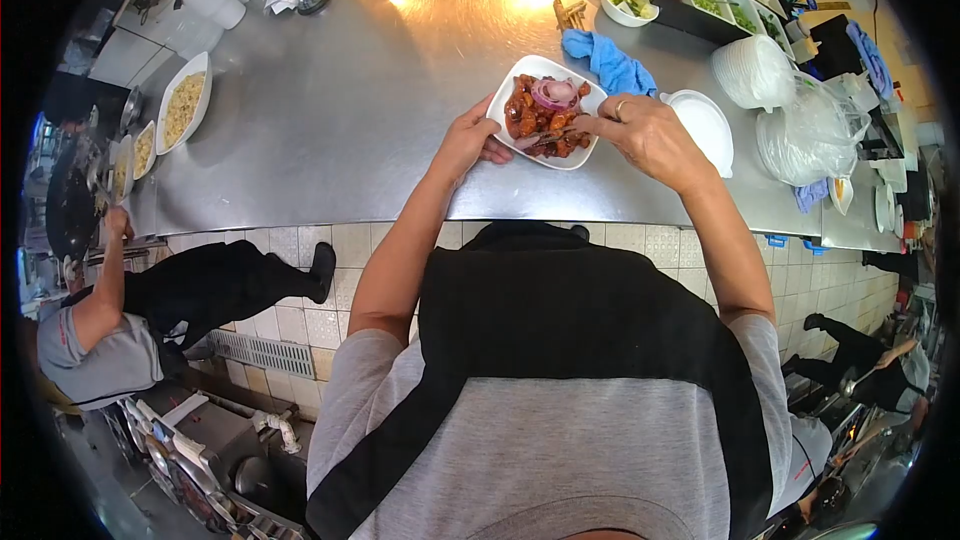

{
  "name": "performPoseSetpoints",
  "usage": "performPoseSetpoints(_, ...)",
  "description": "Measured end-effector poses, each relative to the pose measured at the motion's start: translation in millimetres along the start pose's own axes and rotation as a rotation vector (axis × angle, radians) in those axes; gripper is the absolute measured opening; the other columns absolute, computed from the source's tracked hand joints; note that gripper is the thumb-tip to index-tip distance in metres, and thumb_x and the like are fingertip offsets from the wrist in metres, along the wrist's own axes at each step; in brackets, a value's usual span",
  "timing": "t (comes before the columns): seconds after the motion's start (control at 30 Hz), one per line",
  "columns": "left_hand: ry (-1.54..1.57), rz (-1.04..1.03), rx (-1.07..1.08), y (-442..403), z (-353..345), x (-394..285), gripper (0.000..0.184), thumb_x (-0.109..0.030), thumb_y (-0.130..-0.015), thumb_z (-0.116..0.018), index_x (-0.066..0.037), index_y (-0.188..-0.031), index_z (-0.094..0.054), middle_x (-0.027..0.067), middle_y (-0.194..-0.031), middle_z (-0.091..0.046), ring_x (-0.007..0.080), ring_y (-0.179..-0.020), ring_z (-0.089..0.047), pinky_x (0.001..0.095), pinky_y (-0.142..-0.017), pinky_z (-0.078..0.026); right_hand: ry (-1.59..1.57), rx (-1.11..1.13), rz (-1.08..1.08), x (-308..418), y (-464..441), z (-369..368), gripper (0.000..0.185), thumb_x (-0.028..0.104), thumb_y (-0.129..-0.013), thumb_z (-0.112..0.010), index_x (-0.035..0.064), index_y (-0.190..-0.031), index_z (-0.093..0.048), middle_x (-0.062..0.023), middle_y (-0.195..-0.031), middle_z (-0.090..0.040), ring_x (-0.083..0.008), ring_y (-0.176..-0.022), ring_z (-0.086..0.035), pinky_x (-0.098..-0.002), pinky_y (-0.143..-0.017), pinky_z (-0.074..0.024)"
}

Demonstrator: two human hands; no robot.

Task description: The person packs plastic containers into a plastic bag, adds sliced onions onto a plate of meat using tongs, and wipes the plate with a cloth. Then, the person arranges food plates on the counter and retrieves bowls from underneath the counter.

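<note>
A white square dish (562, 162) holds glazed, reddish-brown food pieces (530, 118) topped with sliced red onion (556, 93). My left hand (468, 143) grips the dish's left rim, fingers pressed together around its edge. At the right side of the dish, my right hand (640, 136) is closed over the food, its fingertips pinching something too small to make out. A ring shows on one finger. Just right of that hand lies a white round lid or plate (706, 130). A crumpled blue cloth (612, 62) is behind the dish.
Steel counter (330, 130) under everything. Bowl of green slices (630, 2) at the back, herb containers (735, 10), stacked white lids (752, 70) and plastic bags (812, 135) to the right. Rice-like dish (186, 105) at left. Co-workers stand left (110, 340) and far right (860, 365).
</note>
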State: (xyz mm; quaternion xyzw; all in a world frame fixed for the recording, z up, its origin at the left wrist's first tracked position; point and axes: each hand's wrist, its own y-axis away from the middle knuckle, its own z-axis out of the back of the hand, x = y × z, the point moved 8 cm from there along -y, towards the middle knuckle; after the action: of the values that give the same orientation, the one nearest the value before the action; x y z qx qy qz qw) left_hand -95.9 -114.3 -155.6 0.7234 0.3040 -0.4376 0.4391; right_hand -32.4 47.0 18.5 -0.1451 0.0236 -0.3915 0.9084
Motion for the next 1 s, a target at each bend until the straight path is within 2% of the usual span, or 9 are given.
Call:
performPoseSetpoints(0.1,0.006,-0.007,-0.007,-0.6,0.1,0.4,0.059,-0.007,-0.080,-0.041,-0.013,-0.138,-0.035,0.0162,-0.089,-0.064,0.0196,-0.063,-0.065,0.0280,-0.056,-0.055,-0.039,0.076,-0.066,-8.5,2.6,-8.2,0.032,0.002,-0.071,-0.058,0.0117,-0.102,-0.065,-0.0060,-0.078,-0.057,-0.0232,-0.074,-0.058,-0.0348,-0.065,-0.0473)
performPoseSetpoints(0.2,0.005,-0.015,-0.009,-1.6,1.1,1.5,0.058,-0.007,-0.080,-0.041,-0.014,-0.138,-0.036,0.0161,-0.088,-0.064,0.0194,-0.063,-0.065,0.0283,-0.055,-0.055,-0.249,0.023,-0.209,-29.2,12.1,-5.4,0.025,0.005,-0.077,-0.059,0.0080,-0.101,-0.065,-0.0098,-0.079,-0.060,-0.0259,-0.075,-0.059,-0.0355,-0.066,-0.0468)
performPoseSetpoints(0.4,0.011,-0.014,-0.002,-0.5,0.1,1.3,0.059,-0.008,-0.080,-0.041,-0.013,-0.138,-0.036,0.0151,-0.087,-0.064,0.0190,-0.062,-0.064,0.0279,-0.055,-0.054,-0.538,0.091,-0.639,-81.4,56.3,-28.0,0.019,0.007,-0.083,-0.058,0.0049,-0.100,-0.065,-0.0137,-0.076,-0.061,-0.0222,-0.065,-0.056,-0.0309,-0.064,-0.0451)
performPoseSetpoints(0.5,0.018,-0.011,-0.003,-1.9,0.9,2.3,0.059,-0.008,-0.080,-0.041,-0.013,-0.138,-0.035,0.0149,-0.087,-0.064,0.0192,-0.061,-0.064,0.0281,-0.055,-0.054,-0.421,0.001,-0.561,-77.8,56.2,-25.5,0.019,0.004,-0.082,-0.057,0.0058,-0.099,-0.065,-0.0133,-0.074,-0.061,-0.0231,-0.065,-0.057,-0.0331,-0.064,-0.0466)
performPoseSetpoints(0.6,0.011,-0.002,-0.013,0.1,0.8,2.0,0.060,-0.008,-0.080,-0.041,-0.013,-0.139,-0.035,0.0151,-0.088,-0.064,0.0195,-0.061,-0.064,0.0283,-0.056,-0.054,-0.074,-0.050,-0.429,-52.2,51.3,-5.9,0.024,0.004,-0.077,-0.059,0.0071,-0.100,-0.065,-0.0102,-0.081,-0.062,-0.0252,-0.070,-0.060,-0.0359,-0.061,-0.0487)
performPoseSetpoints(0.7,0.005,0.004,-0.020,0.1,0.7,1.4,0.060,-0.007,-0.080,-0.041,-0.013,-0.139,-0.034,0.0152,-0.088,-0.063,0.0198,-0.061,-0.064,0.0285,-0.056,-0.054,0.122,-0.020,-0.367,-29.7,49.1,-1.2,0.036,0.001,-0.068,-0.059,0.0098,-0.103,-0.063,-0.0066,-0.077,-0.057,-0.0218,-0.066,-0.059,-0.0341,-0.056,-0.0494)
performPoseSetpoints(0.8,0.009,0.001,-0.022,-0.4,0.6,2.5,0.060,-0.007,-0.080,-0.041,-0.013,-0.139,-0.034,0.0151,-0.088,-0.063,0.0199,-0.061,-0.064,0.0288,-0.056,-0.054,0.194,-0.067,-0.309,-19.6,53.3,-1.4,0.043,0.000,-0.064,-0.059,0.0105,-0.105,-0.062,-0.0054,-0.075,-0.054,-0.0204,-0.063,-0.057,-0.0320,-0.054,-0.0489)
performPoseSetpoints(0.9,0.012,-0.011,-0.023,0.4,0.0,1.3,0.060,-0.007,-0.080,-0.041,-0.013,-0.139,-0.034,0.0149,-0.087,-0.063,0.0200,-0.061,-0.064,0.0290,-0.056,-0.054,0.179,-0.145,-0.287,-13.5,55.8,0.5,0.043,0.000,-0.064,-0.058,0.0116,-0.105,-0.063,-0.0053,-0.074,-0.053,-0.0212,-0.062,-0.057,-0.0318,-0.055,-0.0492)
performPoseSetpoints(1.0,0.017,-0.019,-0.017,0.1,-0.2,0.7,0.059,-0.007,-0.080,-0.041,-0.013,-0.139,-0.035,0.0148,-0.087,-0.063,0.0200,-0.061,-0.064,0.0291,-0.056,-0.054,0.064,-0.155,-0.395,-22.9,64.2,-2.9,0.037,-0.001,-0.068,-0.058,0.0111,-0.103,-0.063,-0.0072,-0.072,-0.053,-0.0229,-0.063,-0.057,-0.0335,-0.056,-0.0491)
